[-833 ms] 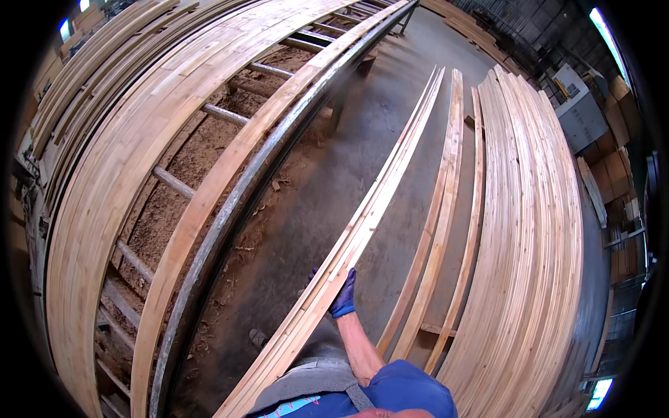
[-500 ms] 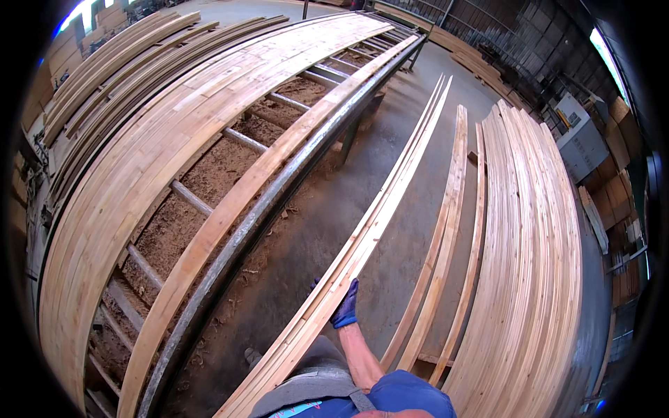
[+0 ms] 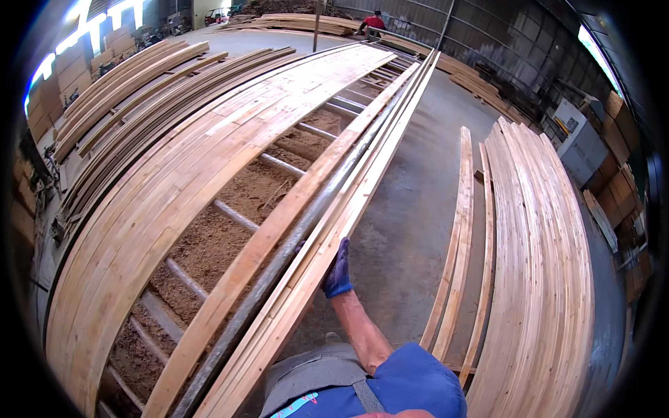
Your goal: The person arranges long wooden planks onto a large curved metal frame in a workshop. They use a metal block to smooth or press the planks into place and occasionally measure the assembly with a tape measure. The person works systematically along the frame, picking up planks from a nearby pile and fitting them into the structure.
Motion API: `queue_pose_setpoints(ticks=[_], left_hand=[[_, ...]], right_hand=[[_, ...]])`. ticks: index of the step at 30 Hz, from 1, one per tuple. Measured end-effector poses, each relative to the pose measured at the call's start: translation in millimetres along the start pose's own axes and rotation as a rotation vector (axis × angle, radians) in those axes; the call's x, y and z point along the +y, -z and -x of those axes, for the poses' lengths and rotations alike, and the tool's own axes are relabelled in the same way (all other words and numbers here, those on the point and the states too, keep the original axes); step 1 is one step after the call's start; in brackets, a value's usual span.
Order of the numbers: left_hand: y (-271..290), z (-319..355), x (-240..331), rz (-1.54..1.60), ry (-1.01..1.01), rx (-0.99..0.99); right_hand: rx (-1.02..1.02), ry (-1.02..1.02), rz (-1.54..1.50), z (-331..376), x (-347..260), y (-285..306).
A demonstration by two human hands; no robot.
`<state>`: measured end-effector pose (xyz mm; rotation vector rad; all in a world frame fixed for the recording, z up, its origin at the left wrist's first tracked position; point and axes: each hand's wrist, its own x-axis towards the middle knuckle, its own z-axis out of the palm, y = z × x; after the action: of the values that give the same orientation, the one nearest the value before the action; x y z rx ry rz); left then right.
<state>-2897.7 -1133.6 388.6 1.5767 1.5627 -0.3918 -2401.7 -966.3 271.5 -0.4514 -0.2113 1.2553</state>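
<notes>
My right hand [image 3: 338, 273], in a blue-purple glove, grips a bundle of long, narrow wooden boards [image 3: 306, 282] from its right side, thumb up along the edge. A scrap of dark blue shows at the bundle's far side, probably its fingertips wrapped beneath. The bundle slants from the lower edge toward the far end of the roller table, close along the table's metal side rail [image 3: 223, 362]. Whether the boards touch the rail, I cannot tell. My left hand is not in view. On the rollers beside the rail lies a single long board [image 3: 240, 268].
Boards laid side by side [image 3: 174, 181] cover the table's left part, with sawdust [image 3: 209, 240] beneath the rollers [image 3: 233, 216]. A wide board stack [image 3: 536, 258] and a few loose boards [image 3: 453, 251] lie right. A person in red [image 3: 374, 23] is far back.
My right hand and the board bundle have moved left, up against the roller table's side. The view has tilted up, bringing the far person into sight.
</notes>
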Motion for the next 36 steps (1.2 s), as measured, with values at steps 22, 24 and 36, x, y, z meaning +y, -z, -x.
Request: queue_pose_setpoints(ticks=[22, 24, 36], left_hand=[[115, -5, -183, -0.198, -0.275, 0.612], [87, -55, -155, -0.323, -0.126, 0.69], [131, -135, -193, -0.225, -0.069, 0.686]], right_hand=[[0.455, -0.148, 0.94, -54, 237, -112], [0.483, -0.219, 0.963, -73, 254, -93], [0.292, -0.542, 1.277, -94, 272, -196]])
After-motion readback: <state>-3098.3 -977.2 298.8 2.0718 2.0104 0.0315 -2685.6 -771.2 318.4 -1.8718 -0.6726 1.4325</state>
